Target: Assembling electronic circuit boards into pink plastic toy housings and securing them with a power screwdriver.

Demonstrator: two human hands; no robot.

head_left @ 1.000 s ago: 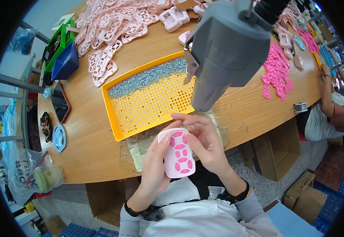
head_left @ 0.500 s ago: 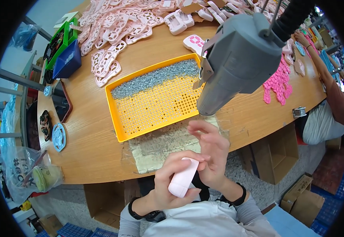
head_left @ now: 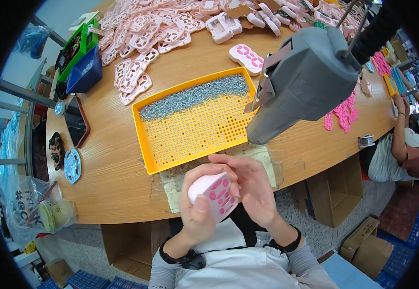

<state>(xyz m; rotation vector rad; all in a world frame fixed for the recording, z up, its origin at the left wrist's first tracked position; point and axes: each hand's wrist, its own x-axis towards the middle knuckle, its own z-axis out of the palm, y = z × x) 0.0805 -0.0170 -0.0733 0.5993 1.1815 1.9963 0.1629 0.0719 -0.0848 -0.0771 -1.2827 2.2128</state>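
Clock positions are read from the pale pink handset (head_left: 219,197), held before us at the bench (head_left: 103,178). Our left grip (head_left: 193,217) is closed around its left side; our right grip (head_left: 258,195), loosely curved and open, is at 3 o'clock, contact unclear. Beyond: a yellow tray (head_left: 195,157) toward 12, a grey tool (head_left: 302,79) at 1, heaped shells (head_left: 147,30) at 11.

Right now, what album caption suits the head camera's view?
Left-hand fingers hold a pale pink casing with darker pink buttons, beyond it a yellow tray of small metal parts.
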